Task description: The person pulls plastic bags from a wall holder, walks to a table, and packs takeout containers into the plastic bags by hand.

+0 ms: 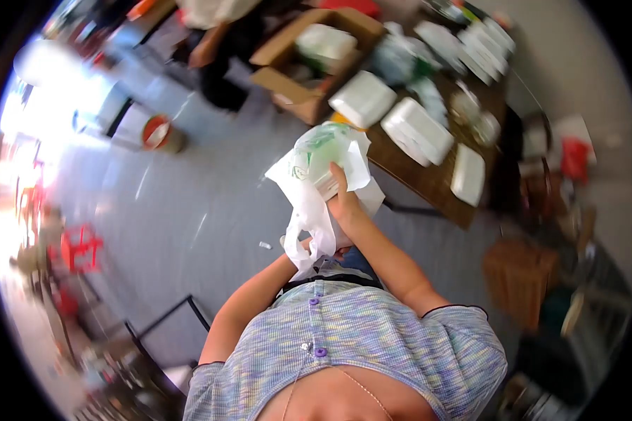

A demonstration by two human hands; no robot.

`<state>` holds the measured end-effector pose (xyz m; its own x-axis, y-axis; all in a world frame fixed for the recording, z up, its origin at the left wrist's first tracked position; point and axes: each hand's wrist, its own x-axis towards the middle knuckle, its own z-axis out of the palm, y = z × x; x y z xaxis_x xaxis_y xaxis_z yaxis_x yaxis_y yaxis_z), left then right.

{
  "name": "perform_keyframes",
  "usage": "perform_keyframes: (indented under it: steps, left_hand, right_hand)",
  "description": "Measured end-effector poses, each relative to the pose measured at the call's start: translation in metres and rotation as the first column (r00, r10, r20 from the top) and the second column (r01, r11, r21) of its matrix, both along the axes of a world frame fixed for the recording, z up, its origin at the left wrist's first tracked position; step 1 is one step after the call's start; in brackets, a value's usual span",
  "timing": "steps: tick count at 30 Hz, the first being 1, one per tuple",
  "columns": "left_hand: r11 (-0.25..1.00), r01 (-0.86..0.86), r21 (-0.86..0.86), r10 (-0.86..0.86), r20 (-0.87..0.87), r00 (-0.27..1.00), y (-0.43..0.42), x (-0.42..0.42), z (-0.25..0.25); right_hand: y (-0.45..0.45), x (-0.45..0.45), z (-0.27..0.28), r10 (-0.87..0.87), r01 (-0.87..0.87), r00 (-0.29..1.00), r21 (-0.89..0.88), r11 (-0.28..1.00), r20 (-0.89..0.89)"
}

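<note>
A white plastic bag with green print hangs in front of my body, with a pale boxy container inside its upper part. My right hand grips the bag and container from the right side, its thumb pointing up along them. Below, my left hand is at the bag's handles, mostly covered by the white plastic, so its fingers are hidden.
A brown table at the upper right holds white foam boxes and clear bags. An open cardboard box stands beside them. A person is at the top. A bucket and red stool stand left.
</note>
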<state>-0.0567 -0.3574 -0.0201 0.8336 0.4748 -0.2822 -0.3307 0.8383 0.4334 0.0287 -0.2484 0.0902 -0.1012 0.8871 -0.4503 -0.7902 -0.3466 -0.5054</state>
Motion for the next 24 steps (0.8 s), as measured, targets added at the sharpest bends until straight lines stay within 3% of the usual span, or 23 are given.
perform_keyframes:
  steps: [4, 7, 8, 9, 12, 16, 17, 19, 21, 22, 23, 24]
  left_hand:
    - [0.947, 0.294, -0.131, -0.293, 0.024, 0.956, -0.025, 0.050, -0.039]
    - [0.794, 0.469, -0.385, -0.330, 0.375, 0.866, -0.014, 0.118, -0.018]
    - [0.767, 0.554, -0.324, -0.307, 0.574, 0.760, 0.005, 0.144, 0.016]
    - [0.863, 0.446, -0.238, -0.433, 0.107, 0.895, 0.021, 0.151, 0.061]
    - [0.818, 0.524, -0.239, -0.475, 0.234, 0.848, 0.034, 0.216, 0.062]
    - [0.863, 0.478, 0.163, -0.471, -0.081, 0.878, 0.041, 0.286, 0.103]
    - [0.844, 0.469, 0.260, -0.439, -0.166, 0.883, 0.045, 0.293, 0.114]
    - [0.927, 0.290, 0.237, -0.339, 0.206, 0.918, 0.050, 0.305, 0.111]
    - [0.823, 0.277, 0.497, -0.451, 0.275, 0.849, 0.044, 0.309, 0.060]
    - [0.695, 0.353, 0.626, -0.444, -0.012, 0.896, 0.040, 0.303, 0.021]
    - [0.535, 0.484, 0.693, -0.407, -0.290, 0.866, 0.036, 0.296, -0.016]
    - [0.601, 0.491, 0.631, -0.269, -0.419, 0.867, 0.040, 0.268, -0.049]
  right_hand:
    - [-0.045, 0.093, -0.027, -0.283, 0.283, 0.959, -0.131, 0.950, 0.024]
    - [-0.077, 0.168, -0.013, -0.463, 0.468, 0.884, -0.156, 0.870, 0.068]
    - [-0.081, 0.192, -0.007, -0.500, 0.507, 0.862, -0.153, 0.848, 0.085]
    - [-0.085, 0.216, -0.003, -0.532, 0.542, 0.840, -0.150, 0.827, 0.101]
    - [-0.090, 0.278, -0.014, -0.609, 0.615, 0.789, -0.093, 0.783, 0.079]
    - [-0.079, 0.346, 0.012, -0.597, 0.618, 0.774, -0.047, 0.785, 0.211]
    - [-0.073, 0.357, 0.019, -0.569, 0.585, 0.805, -0.059, 0.809, 0.169]
    - [-0.064, 0.372, 0.011, -0.510, 0.530, 0.846, -0.138, 0.837, 0.154]
    - [-0.057, 0.376, -0.011, -0.449, 0.476, 0.879, -0.223, 0.851, 0.164]
    - [-0.055, 0.373, -0.026, -0.417, 0.451, 0.892, -0.275, 0.849, 0.178]
    - [-0.058, 0.366, -0.046, -0.394, 0.437, 0.899, -0.306, 0.846, 0.192]
    - [-0.063, 0.361, -0.069, -0.373, 0.424, 0.904, -0.338, 0.840, 0.208]
